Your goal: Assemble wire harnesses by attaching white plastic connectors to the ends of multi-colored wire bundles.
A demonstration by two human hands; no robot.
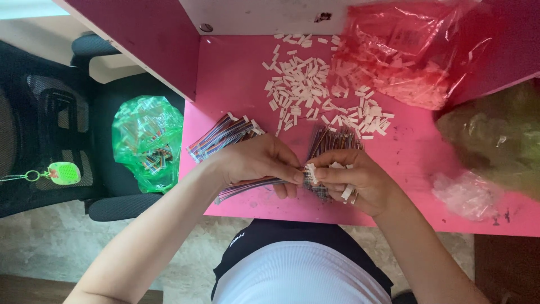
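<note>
Both hands meet at the near edge of the pink counter (236, 84). Left hand (256, 160) is clenched on a multicoloured ribbon cable (247, 184); the cable's long axis runs left to right, its loose length trailing left under the palm and its end pointing right. Right hand (354, 180) pinches a small white connector housing (310, 172) just right of that cable end, touching or nearly so, with a few spare white pieces tucked in the lower fingers. Both hands are equally close to the join. Behind the left hand lies a pile of ribbon cables (225, 135); behind the right, a darker wire bundle (332, 141). Loose white housings (309, 84) are scattered farther back. A red plastic bag (410, 50), far right, holds more white housings; a green bag (147, 138) on the black chair (107, 169), left, holds wire pieces.
</note>
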